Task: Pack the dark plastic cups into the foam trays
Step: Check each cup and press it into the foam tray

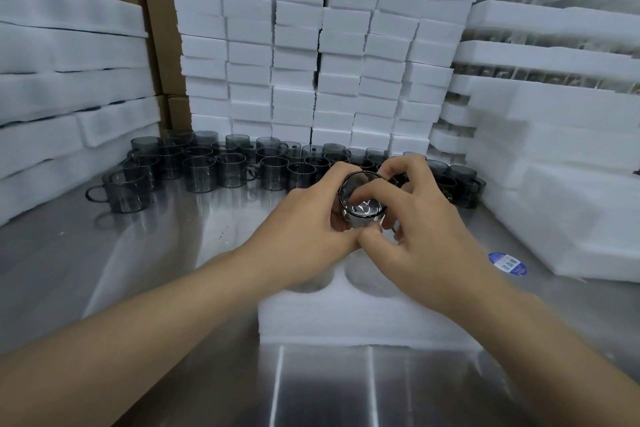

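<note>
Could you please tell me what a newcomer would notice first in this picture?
At centre, the left hand and right hand together hold one dark cup above a white foam tray with round pockets. Behind them, many more cups stand in rows on the steel table, backed by a tall wall of stacked foam blocks.

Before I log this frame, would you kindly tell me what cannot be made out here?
Head view:
1. dark cup: fingers of the left hand and right hand cover its sides, so where its handle points is unclear.
2. foam tray: both hands cover its far wells, hiding their count and contents.
3. blue sticker: print too small to read.
4. loose cups: those behind the hands are hidden, so no full count.
</note>
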